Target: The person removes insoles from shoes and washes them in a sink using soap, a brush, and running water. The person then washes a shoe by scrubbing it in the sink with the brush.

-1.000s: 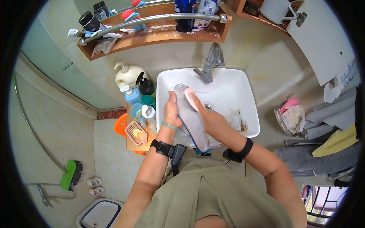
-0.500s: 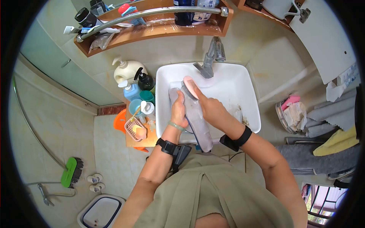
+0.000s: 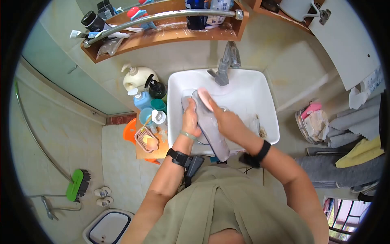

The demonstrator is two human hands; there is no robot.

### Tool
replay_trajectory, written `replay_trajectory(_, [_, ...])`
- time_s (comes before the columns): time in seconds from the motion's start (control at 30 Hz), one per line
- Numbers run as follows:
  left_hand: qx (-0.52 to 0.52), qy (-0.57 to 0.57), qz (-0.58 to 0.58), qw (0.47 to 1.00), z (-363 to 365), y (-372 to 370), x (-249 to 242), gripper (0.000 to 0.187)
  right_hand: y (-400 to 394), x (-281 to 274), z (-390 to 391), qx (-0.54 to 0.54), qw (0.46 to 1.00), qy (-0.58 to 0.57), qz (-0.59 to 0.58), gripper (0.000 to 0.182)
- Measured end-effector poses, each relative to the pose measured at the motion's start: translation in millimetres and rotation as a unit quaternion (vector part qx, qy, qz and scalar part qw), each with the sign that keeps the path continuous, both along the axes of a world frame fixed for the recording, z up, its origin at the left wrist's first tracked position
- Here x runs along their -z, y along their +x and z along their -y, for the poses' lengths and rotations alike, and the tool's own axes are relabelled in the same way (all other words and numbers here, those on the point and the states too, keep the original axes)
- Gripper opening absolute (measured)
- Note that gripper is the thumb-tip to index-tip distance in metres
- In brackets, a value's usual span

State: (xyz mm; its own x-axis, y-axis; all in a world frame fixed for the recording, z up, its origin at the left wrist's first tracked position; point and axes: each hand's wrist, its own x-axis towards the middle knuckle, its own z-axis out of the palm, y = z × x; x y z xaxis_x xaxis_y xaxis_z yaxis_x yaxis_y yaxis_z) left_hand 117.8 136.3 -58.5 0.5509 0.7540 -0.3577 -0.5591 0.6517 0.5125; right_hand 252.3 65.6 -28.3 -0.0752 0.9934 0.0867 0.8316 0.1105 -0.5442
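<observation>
Above the white sink [image 3: 268, 101], my left hand [image 3: 189, 120] grips a long, pale grey slipper [image 3: 212, 131], its sole facing up. The slipper lies slanted, with its lower end at the sink's front rim. My right hand [image 3: 229, 124] is closed on a pink scrubbing brush [image 3: 206, 99], which presses against the upper part of the sole. The fingers of my right hand hide part of the brush, and its bristles do not show. A metal faucet [image 3: 223, 67] stands behind the sink.
Pump bottles [image 3: 140, 99] and a pink soap basket [image 3: 146, 139] crowd the left side. Overhead runs a wooden shelf [image 3: 162, 38] with a metal rail. Towels [image 3: 345, 162] hang at the right, near a wire basket [image 3: 310, 124]. Some dark debris [image 3: 262, 132] lies in the sink.
The brush in my right hand has shifted slightly down and right along the sole. The slipper and my left hand stay almost in place.
</observation>
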Motion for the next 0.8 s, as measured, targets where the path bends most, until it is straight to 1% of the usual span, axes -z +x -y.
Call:
replay_trajectory(0.03, [-0.009, 0.0, -0.035, 0.999, 4.2, 3.3, -5.8, 0.06, 2.4, -0.6, -5.4, 0.009, 0.999, 0.037, 0.005, 0.064])
replay_trajectory(0.1, [-0.005, 0.004, -0.034, 0.999, -0.4, 2.3, 0.1, 0.061, 4.2, 0.9, -5.6, 0.011, 0.999, 0.033, 0.001, 0.062])
replay_trajectory(0.17, [0.044, 0.016, -0.004, 0.999, -7.8, -6.2, 6.5, 0.061, 6.6, -0.8, -4.3, 0.011, 1.0, 0.029, -0.001, 0.059])
replay_trajectory(0.2, [0.041, 0.017, -0.002, 0.999, -11.6, -7.9, 5.6, 0.061, 11.3, -3.5, -0.5, 0.035, 0.998, 0.038, -0.019, 0.056])
replay_trajectory(0.23, [0.035, 0.027, 0.03, 0.999, -14.1, -9.5, 5.5, 0.061, 15.1, -5.8, 2.7, 0.058, 0.997, 0.045, -0.038, 0.053])
replay_trajectory(0.27, [0.03, 0.036, 0.06, 0.997, -14.7, -10.6, 6.0, 0.062, 17.3, -8.3, 4.6, 0.056, 0.997, 0.042, -0.038, 0.053])
replay_trajectory(0.37, [0.006, 0.054, 0.068, 0.996, -14.5, -11.8, -0.7, 0.061, 18.7, -19.0, 8.0, 0.071, 0.995, 0.051, -0.049, 0.048])
replay_trajectory(0.4, [0.004, 0.054, 0.068, 0.996, -15.1, -13.2, 0.4, 0.061, 15.9, -21.9, 8.0, 0.063, 0.996, 0.044, -0.039, 0.049])
replay_trajectory(0.47, [0.031, 0.013, 0.024, 0.999, -16.4, -13.9, 3.5, 0.062, 9.6, -21.0, 10.3, 0.058, 0.997, 0.038, -0.03, 0.05])
replay_trajectory(0.5, [0.033, 0.013, 0.024, 0.999, -16.9, -12.8, 2.2, 0.062, 4.7, -18.2, 13.8, 0.041, 0.999, 0.033, 0.008, 0.052])
replay_trajectory(0.53, [0.032, 0.013, 0.028, 0.999, -17.3, -10.9, 0.1, 0.062, 0.0, -15.8, 16.0, 0.023, 0.998, 0.027, 0.047, 0.055])
replay_trajectory(0.6, [0.034, 0.012, 0.031, 0.999, -15.3, -6.6, -0.6, 0.063, -8.8, -12.3, 17.5, 0.027, 0.998, 0.015, 0.058, 0.058])
replay_trajectory(0.63, [0.046, 0.035, 0.048, 0.997, -11.3, -3.6, 0.7, 0.063, -11.5, -10.9, 17.4, 0.03, 0.997, 0.003, 0.07, 0.061])
replay_trajectory(0.67, [0.057, 0.057, 0.065, 0.995, -7.3, -0.5, 2.0, 0.063, -9.8, -11.6, 10.5, 0.032, 0.997, 0.001, 0.069, 0.061])
replay_trajectory(0.7, [0.059, 0.054, 0.065, 0.995, -3.3, 2.0, -0.2, 0.063, -5.2, -13.7, -1.7, 0.041, 0.997, 0.014, 0.06, 0.064])
replay_trajectory(0.77, [0.043, 0.005, -0.033, 0.999, 0.7, 3.9, -9.2, 0.063, -4.9, -13.5, -4.9, 0.05, 0.997, 0.028, 0.049, 0.066])
replay_trajectory(0.8, [0.043, 0.005, -0.034, 0.998, -2.7, 3.7, -5.9, 0.063, -8.4, -11.9, 1.4, 0.032, 0.997, 0.012, 0.063, 0.066])
